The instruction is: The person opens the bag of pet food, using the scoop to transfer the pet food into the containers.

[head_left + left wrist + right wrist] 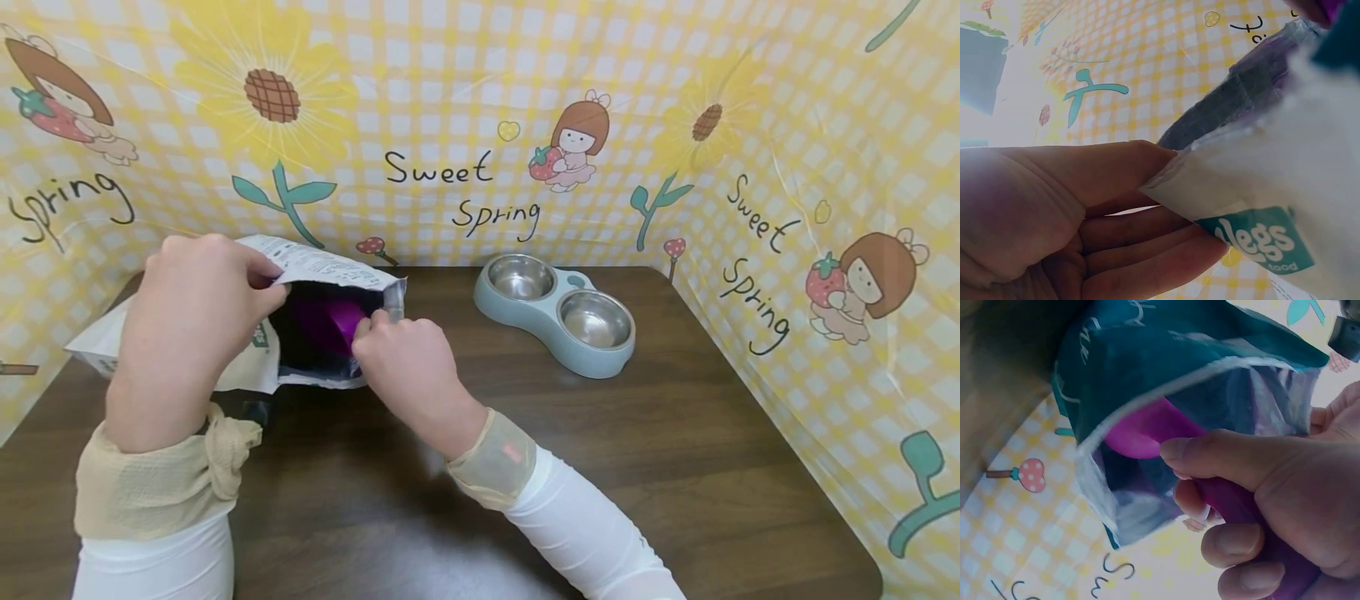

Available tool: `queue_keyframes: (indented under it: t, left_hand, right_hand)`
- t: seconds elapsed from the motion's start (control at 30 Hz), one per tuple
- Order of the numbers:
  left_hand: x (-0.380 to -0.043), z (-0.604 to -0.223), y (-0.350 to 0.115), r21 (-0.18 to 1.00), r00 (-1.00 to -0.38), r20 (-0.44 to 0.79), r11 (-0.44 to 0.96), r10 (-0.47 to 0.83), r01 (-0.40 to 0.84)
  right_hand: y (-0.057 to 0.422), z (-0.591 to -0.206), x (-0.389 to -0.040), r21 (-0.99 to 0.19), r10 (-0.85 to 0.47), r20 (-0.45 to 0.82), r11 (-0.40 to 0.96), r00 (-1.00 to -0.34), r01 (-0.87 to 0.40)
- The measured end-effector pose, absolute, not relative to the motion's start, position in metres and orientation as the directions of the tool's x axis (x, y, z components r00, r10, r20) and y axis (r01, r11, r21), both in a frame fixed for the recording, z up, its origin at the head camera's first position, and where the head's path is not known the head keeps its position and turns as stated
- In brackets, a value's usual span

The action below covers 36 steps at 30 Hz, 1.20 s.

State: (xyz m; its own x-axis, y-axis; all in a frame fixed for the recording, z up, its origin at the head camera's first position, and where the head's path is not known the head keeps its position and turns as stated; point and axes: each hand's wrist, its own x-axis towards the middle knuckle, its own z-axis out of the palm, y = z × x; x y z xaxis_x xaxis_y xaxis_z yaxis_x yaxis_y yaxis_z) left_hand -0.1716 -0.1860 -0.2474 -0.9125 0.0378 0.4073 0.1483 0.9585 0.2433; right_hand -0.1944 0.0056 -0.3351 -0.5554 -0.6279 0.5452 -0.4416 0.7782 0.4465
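While our left hand pinches the edge of the white and teal bag between thumb and fingers, our right hand grips the purple scoop at the bag's open mouth. We see the left thumb lying above the edge, with the other fingers close together beneath it. On the right, our fingers curl around the scoop's handle and the thumb presses along its top; the scoop's head sits just past those fingertips, within the mouth, and we cannot tell what it carries.

The bag lies tilted between our two sets of fingers, its mouth facing the right ones and its silvery lining showing beyond them. Just beside the left fingers we can read "legs" and "food" on a green label.

Well apart from our right fingers, to their right and a little farther off, a pale blue double stand on the brown table bears a rear metal bowl and a nearer metal bowl. Behind everything our fingers touch, we see a yellow checked cloth printed with sunflowers and "Sweet Spring".
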Motion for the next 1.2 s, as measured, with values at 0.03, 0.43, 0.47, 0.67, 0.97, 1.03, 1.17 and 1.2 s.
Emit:
queue_keyframes:
  t: [0.03,0.43,0.47,0.67,0.97,1.03,1.17,1.2]
  left_hand:
    - [-0.172,-0.247,-0.186,0.241,-0.912,0.409,0.959,0.039,0.149]
    - [-0.169,-0.248,-0.19,0.244,-0.911,0.413,0.96,0.027,0.139]
    - [-0.169,-0.248,-0.19,0.247,-0.912,0.409,0.959,0.025,0.137]
    - [-0.167,-0.249,-0.193,0.254,-0.915,0.403,0.957,0.023,0.136]
    - [-0.17,-0.251,-0.193,0.304,-0.909,0.414,0.937,0.035,0.174]
    - [-0.172,-0.251,-0.193,0.306,-0.911,0.41,0.935,0.043,0.182]
    - [-0.175,-0.251,-0.193,0.302,-0.919,0.389,0.934,0.061,0.19]
    - [-0.175,-0.251,-0.192,0.302,-0.921,0.383,0.934,0.064,0.191]
  right_hand:
    - [0.004,-0.337,-0.195,0.449,-0.634,0.536,0.773,-0.557,-0.448]
    - [0.001,-0.345,-0.213,0.474,-0.754,0.369,0.656,-0.544,-0.588]
    - [0.001,-0.345,-0.214,0.462,-0.759,0.347,0.65,-0.551,-0.603]
    - [0.001,-0.345,-0.222,0.313,-0.754,0.216,0.655,-0.62,-0.688]
    - [0.009,-0.343,-0.234,0.085,-0.705,0.134,0.709,-0.697,-0.701]
    - [0.01,-0.343,-0.235,0.065,-0.702,0.13,0.711,-0.7,-0.7]
    - [0.012,-0.341,-0.236,0.036,-0.703,0.113,0.709,-0.702,-0.704]
    - [0.013,-0.341,-0.236,0.031,-0.703,0.112,0.709,-0.703,-0.704]
